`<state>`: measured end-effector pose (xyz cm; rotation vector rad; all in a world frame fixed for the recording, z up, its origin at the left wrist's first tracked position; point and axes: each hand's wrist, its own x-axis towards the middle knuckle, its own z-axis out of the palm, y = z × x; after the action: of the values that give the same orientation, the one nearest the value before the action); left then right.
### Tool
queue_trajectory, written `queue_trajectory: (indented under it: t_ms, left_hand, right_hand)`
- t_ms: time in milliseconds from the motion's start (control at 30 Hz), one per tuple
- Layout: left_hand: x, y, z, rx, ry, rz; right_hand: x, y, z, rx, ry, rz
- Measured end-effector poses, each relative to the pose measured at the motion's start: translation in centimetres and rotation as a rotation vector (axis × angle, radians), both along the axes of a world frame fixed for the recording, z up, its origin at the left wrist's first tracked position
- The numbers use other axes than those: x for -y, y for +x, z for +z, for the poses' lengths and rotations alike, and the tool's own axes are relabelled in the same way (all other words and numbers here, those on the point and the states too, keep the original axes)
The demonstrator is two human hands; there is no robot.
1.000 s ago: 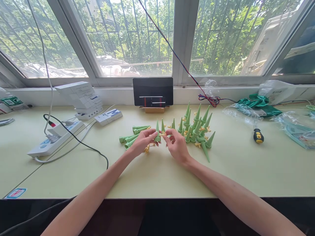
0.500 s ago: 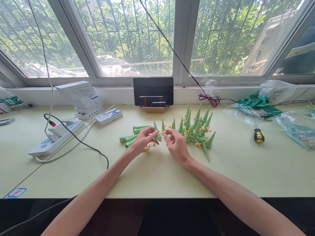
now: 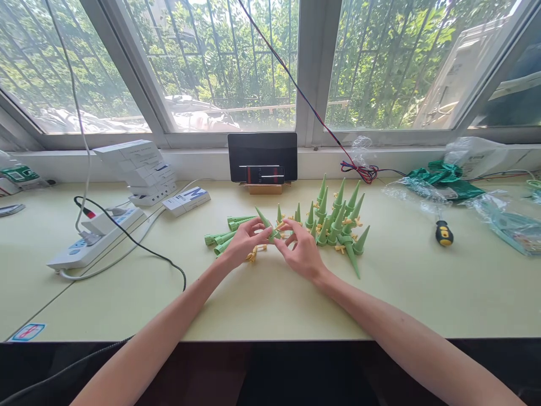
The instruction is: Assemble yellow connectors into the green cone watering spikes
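- The left hand [image 3: 247, 239] gripped a green plastic spike [image 3: 264, 219] between thumb and fingers, its tip tilted up and to the left, above the middle of the worktop [image 3: 270, 307]
- The right hand [image 3: 302, 251] pinched a small yellow valve [image 3: 280, 225] near that spike's wide end, its thumb close to the rim; the fingers partly hid how far the two parts met
- Hollow green tubes [image 3: 223, 238] lay beyond and beside the left hand, with loose yellow valves [image 3: 252, 255] near its wrist
- Right of the right hand, assembled spikes [image 3: 337, 219] stood clustered, one lying on its side in front
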<state>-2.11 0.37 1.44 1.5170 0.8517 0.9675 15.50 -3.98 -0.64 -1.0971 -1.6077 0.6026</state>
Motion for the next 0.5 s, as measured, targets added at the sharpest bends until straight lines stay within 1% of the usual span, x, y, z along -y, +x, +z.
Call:
queue_trajectory:
  t_ms: [200, 500]
  left_hand:
    - [0.15, 0.08, 0.13, -0.011, 0.021, 0.011]
    - [-0.12, 0.06, -0.42, -0.141, 0.180, 0.039]
  right_hand:
    - [-0.19, 0.00, -0.28, 0.008, -0.035, 0.033]
    - [-0.70, -0.05, -0.81, 0.015, -0.085, 0.046]
